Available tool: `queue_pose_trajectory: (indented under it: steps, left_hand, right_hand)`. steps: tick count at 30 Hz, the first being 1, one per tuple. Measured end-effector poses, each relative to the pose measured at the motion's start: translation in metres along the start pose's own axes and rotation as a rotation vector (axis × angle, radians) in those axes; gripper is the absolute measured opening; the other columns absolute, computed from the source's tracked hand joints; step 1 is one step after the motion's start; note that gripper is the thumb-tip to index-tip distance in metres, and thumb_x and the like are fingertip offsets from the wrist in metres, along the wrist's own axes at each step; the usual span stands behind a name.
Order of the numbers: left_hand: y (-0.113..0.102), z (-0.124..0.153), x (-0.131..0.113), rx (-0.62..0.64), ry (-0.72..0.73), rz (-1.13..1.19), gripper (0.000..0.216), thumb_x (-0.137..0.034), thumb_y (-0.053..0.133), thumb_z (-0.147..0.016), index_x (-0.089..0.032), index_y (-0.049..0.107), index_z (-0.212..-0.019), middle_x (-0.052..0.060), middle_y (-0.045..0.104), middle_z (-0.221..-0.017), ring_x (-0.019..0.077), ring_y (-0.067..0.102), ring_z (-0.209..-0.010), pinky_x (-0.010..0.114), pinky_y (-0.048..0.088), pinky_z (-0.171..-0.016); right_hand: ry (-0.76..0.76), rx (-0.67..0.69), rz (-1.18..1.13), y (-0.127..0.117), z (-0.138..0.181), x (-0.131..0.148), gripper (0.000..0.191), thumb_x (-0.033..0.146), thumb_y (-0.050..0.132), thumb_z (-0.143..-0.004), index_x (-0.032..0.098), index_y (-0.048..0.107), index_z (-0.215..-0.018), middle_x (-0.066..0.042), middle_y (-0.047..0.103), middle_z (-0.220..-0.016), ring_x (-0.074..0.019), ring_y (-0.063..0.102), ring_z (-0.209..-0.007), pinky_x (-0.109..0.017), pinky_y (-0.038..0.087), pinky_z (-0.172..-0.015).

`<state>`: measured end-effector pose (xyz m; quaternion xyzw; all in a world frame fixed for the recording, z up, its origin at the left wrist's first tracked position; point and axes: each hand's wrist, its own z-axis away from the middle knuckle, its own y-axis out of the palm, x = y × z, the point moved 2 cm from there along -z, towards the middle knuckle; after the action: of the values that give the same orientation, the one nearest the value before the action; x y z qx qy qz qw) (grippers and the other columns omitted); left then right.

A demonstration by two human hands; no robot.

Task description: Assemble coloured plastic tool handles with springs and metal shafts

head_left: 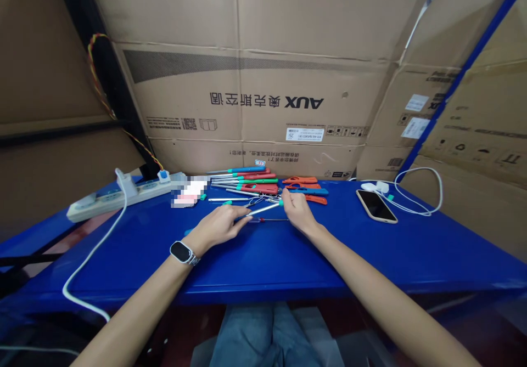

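Note:
A slim silver rod with a green part near its right end (265,209) spans the space between my two hands, just above the blue table. Its left end is pinched between the thumb and fingers of my left hand (222,224). My right hand (298,209) is closed around the green end, and its fingers hide what lies inside. Below the rod, a thin screwdriver-like tool with a red collar (262,220) lies on the table, partly covered by my left hand. Behind my hands is another silver rod (228,199), close to a small green piece (227,203).
Several tools with red, green and blue handles (257,180) lie at the back. Orange cutters (302,180) and a blue one (310,191) are beside them. A phone (376,206) and white cable sit right; a power strip (111,197) stands left. Cardboard (263,71) walls the back.

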<state>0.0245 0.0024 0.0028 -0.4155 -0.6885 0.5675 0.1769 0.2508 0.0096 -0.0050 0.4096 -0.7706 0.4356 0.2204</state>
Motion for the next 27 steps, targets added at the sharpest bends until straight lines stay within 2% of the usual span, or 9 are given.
queue_pose_trajectory:
  steps: [4, 10, 11, 13, 16, 19, 24, 27]
  left_hand:
    - [0.002, 0.0, 0.001, 0.005, 0.024, 0.001, 0.032, -0.036, 0.041, -0.102, -0.018, 0.068, -0.107, 0.01, 0.073, -0.095, 0.023, 0.068, -0.085, 0.03, 0.047, -0.077]
    - [0.003, -0.006, -0.008, -0.057, -0.01, 0.028, 0.03, -0.033, 0.041, -0.102, -0.019, 0.067, -0.099, 0.008, 0.073, -0.09, 0.0214, 0.067, -0.077, 0.029, 0.045, -0.07]
    - [0.003, -0.008, -0.012, -0.062, -0.015, 0.045, 0.028, -0.032, 0.041, -0.101, -0.019, 0.066, -0.101, 0.008, 0.073, -0.092, 0.0218, 0.068, -0.079, 0.029, 0.045, -0.07]
    - [0.004, -0.01, -0.017, -0.093, -0.072, 0.1, 0.027, -0.03, 0.048, -0.097, -0.02, 0.06, -0.119, 0.009, 0.072, -0.098, 0.0235, 0.069, -0.084, 0.029, 0.046, -0.071]
    - [0.005, -0.011, -0.019, -0.165, -0.166, 0.213, 0.064, -0.027, 0.06, -0.087, -0.02, 0.034, -0.145, 0.005, 0.07, -0.093, 0.0233, 0.069, -0.083, 0.029, 0.048, -0.071]
    - [0.006, -0.011, -0.017, -0.199, -0.166, 0.282, 0.084, -0.018, 0.063, -0.081, -0.021, 0.019, -0.152, 0.002, 0.067, -0.088, 0.0204, 0.068, -0.079, 0.028, 0.048, -0.072]
    - [0.006, -0.011, -0.015, -0.224, -0.132, 0.337, 0.089, -0.014, 0.063, -0.076, -0.022, 0.018, -0.153, 0.0, 0.067, -0.087, 0.0182, 0.066, -0.076, 0.028, 0.049, -0.076]
    - [-0.001, -0.009, -0.016, -0.251, -0.077, 0.318, 0.087, -0.018, 0.064, -0.078, -0.023, 0.019, -0.153, 0.002, 0.069, -0.096, 0.0191, 0.067, -0.083, 0.028, 0.049, -0.078]
  right_hand:
    - [-0.01, 0.036, -0.117, 0.006, 0.002, 0.0, 0.058, 0.062, 0.04, -0.089, 0.023, 0.023, -0.048, 0.003, 0.025, -0.046, -0.0097, 0.023, -0.045, -0.03, 0.017, -0.05]
    - [0.278, 0.021, -0.514, 0.036, 0.009, 0.007, 0.056, 0.068, 0.054, -0.078, 0.025, 0.031, -0.051, 0.005, 0.032, -0.043, -0.0099, 0.027, -0.041, -0.027, 0.024, -0.043]
    - [0.265, 0.022, -0.518, 0.041, 0.01, 0.011, 0.055, 0.068, 0.054, -0.078, 0.024, 0.033, -0.051, 0.004, 0.034, -0.043, -0.0104, 0.03, -0.041, -0.027, 0.027, -0.043]
    - [0.201, 0.027, -0.478, 0.049, 0.012, 0.019, 0.054, 0.066, 0.054, -0.079, 0.023, 0.038, -0.05, 0.002, 0.041, -0.045, -0.012, 0.037, -0.045, -0.027, 0.033, -0.047]
    - [0.163, 0.036, -0.432, 0.058, 0.012, 0.027, 0.052, 0.063, 0.051, -0.082, 0.022, 0.048, -0.051, -0.002, 0.053, -0.05, -0.0155, 0.049, -0.051, -0.028, 0.04, -0.051]
    - [0.201, 0.086, -0.42, 0.066, 0.01, 0.03, 0.047, 0.057, 0.052, -0.084, 0.021, 0.055, -0.054, -0.003, 0.059, -0.052, -0.0175, 0.056, -0.051, -0.028, 0.042, -0.051]
    - [0.188, 0.135, -0.386, 0.073, 0.007, 0.032, 0.042, 0.05, 0.05, -0.084, 0.021, 0.058, -0.055, -0.002, 0.059, -0.052, -0.0165, 0.055, -0.05, -0.028, 0.042, -0.053]
    - [0.108, 0.092, -0.383, 0.066, 0.004, 0.034, 0.04, 0.046, 0.049, -0.083, 0.021, 0.051, -0.052, -0.002, 0.055, -0.052, -0.0166, 0.053, -0.053, -0.028, 0.041, -0.055]
